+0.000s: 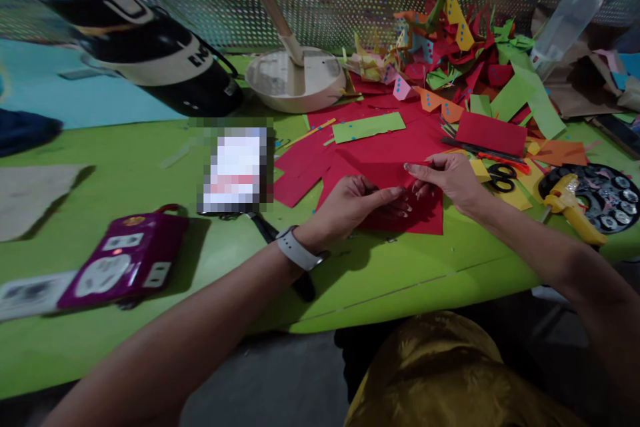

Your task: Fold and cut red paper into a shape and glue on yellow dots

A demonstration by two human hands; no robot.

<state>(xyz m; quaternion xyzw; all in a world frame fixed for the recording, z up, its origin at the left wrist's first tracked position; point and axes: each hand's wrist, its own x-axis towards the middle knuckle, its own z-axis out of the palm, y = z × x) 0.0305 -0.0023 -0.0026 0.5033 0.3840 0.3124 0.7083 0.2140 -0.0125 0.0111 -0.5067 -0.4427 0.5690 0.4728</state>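
Observation:
Over the green table, my left hand [357, 203], with a pale watch band on its wrist, has thumb and fingers closed at the lower part of a red paper sheet [385, 175]. My right hand [453, 177] pinches the same sheet near its upper right corner, thumb and forefinger together. More red paper [431, 219] lies flat beneath both hands. A green paper strip [370, 127] rests on red sheets just beyond them. Black-handled scissors [501, 177] lie to the right of my right hand, beside yellow paper pieces.
Colourful cut paper [450, 73] is heaped at the back right. A yellow glue gun [575, 210] lies by a round black tray [623, 197]. Leftward are a phone [235, 167] on a stand, a purple power socket box [127, 257], a fan base [300, 90] and a black bottle-like object [165, 60].

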